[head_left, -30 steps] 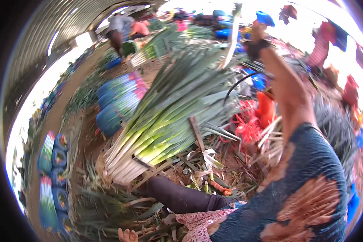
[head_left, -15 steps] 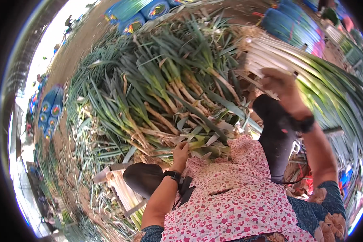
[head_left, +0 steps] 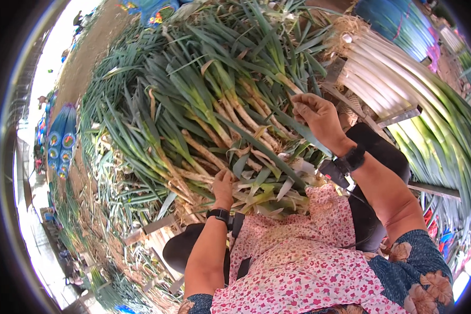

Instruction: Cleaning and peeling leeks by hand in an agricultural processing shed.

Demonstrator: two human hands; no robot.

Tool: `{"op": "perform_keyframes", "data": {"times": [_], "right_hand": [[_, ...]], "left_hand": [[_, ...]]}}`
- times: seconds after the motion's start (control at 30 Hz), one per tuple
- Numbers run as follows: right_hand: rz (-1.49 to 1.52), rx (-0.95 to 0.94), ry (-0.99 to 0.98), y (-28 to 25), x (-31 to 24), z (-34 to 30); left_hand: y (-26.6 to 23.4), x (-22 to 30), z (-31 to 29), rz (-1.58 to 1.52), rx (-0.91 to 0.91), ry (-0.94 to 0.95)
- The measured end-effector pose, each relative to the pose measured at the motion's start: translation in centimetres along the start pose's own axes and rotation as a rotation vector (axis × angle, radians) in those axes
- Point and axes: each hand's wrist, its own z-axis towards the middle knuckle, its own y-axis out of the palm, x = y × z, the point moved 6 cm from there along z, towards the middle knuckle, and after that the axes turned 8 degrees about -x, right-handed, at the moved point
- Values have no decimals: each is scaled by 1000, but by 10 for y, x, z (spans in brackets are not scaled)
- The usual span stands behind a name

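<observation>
A big heap of untrimmed leeks (head_left: 204,104), with dark green leaves and soiled pale stems, lies in front of me. My right hand (head_left: 319,118) is at the heap's right side, its fingers curled around the pale stem of one leek (head_left: 287,82); the hand covers the lower end of that stem. Low on the heap, my left hand (head_left: 223,189) has its fingers bent together among pale stems and peelings (head_left: 261,191). What lies between the left fingers is hidden.
Clean white leeks (head_left: 379,73) rest on a wooden rack (head_left: 358,102) at the right, roots toward the back. More pale stems lie in a wooden frame (head_left: 154,227) by my left knee. Blue-wrapped bundles (head_left: 63,138) stand far left, with another blue bundle (head_left: 395,23) at back right.
My right hand has moved left from the rack of clean leeks to the heap. My left hand has shifted slightly left and farther into the heap.
</observation>
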Motion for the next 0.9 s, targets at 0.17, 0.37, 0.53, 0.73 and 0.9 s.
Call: {"op": "perform_keyframes", "data": {"times": [0.17,0.37,0.53,0.73,0.9], "right_hand": [[225,258,-64,-36,-22,6],[272,320,138,-63,-1,18],[211,220,382,-79,65,51],[-733,51,425,-131,178,88],[-755,25,528,-127,273,79]], "left_hand": [[35,36,41,63,-106,58],[78,67,46,109,-153,40],[89,83,16,-58,-367,-64],[65,118,-42,-156,-450,-91],[24,88,-27,-229,-205,-119]]}}
